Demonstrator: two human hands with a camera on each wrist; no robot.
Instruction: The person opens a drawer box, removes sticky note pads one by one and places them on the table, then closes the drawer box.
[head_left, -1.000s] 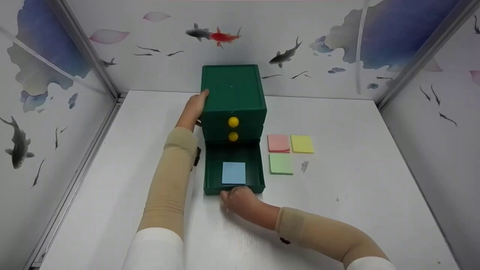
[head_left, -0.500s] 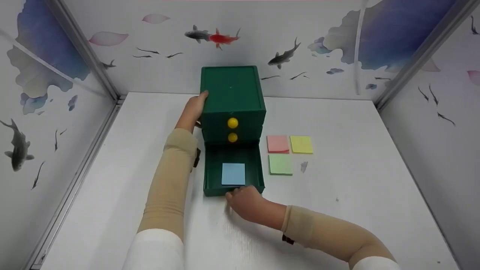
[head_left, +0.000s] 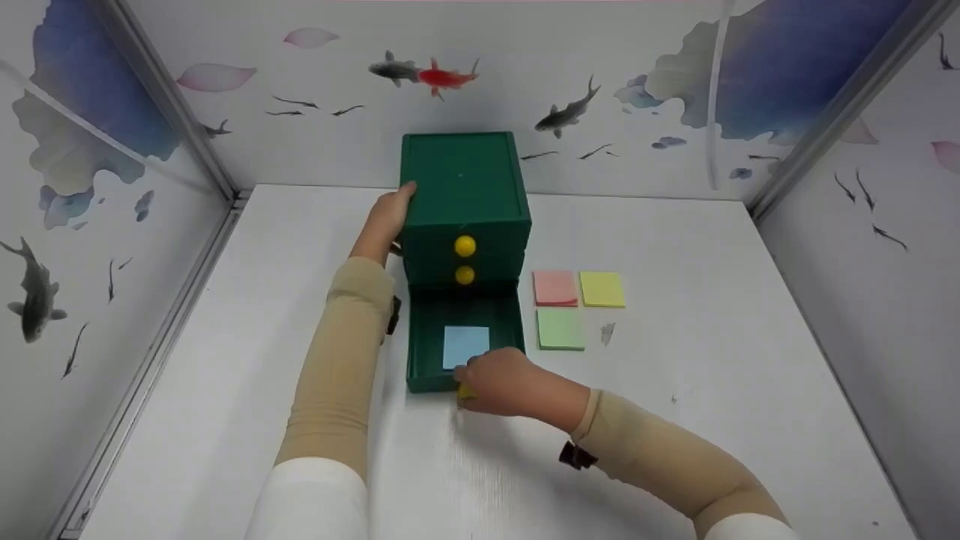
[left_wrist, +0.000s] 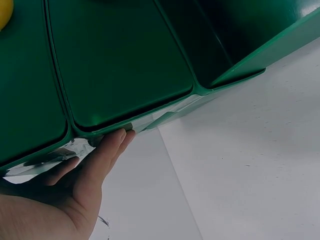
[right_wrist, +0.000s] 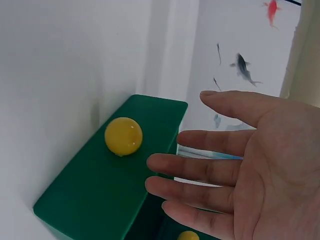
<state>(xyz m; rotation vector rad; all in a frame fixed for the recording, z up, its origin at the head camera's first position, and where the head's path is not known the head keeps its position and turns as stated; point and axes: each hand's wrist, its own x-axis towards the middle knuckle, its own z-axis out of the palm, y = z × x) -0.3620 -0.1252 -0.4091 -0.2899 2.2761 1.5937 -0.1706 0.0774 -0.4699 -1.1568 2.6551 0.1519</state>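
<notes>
A green drawer cabinet [head_left: 465,180] stands at the back of the table, its lowest drawer [head_left: 427,345] pulled out. In that drawer lies a blue sticky note pad [head_left: 463,343]. My left hand [head_left: 386,221] rests on the cabinet's left side; in the left wrist view its extended fingers [left_wrist: 107,155] touch the side wall. By the drawer's front edge is my right hand [head_left: 506,382], partly covering that edge. The right wrist view has its fingers spread and straight, apart from the drawer's yellow knob [right_wrist: 123,136], with nothing held.
To the right of the cabinet lie a pink sticky note pad [head_left: 556,289], a yellow one [head_left: 602,289] and a green one [head_left: 561,330] on the white table [head_left: 712,315]. Two yellow knobs mark the closed upper drawers. A patterned wall [head_left: 300,135] rises close behind.
My right hand has let go of the lowest drawer's knob and moved up and to the right; the knob now shows beneath it. The left hand and the drawer stay in place.
</notes>
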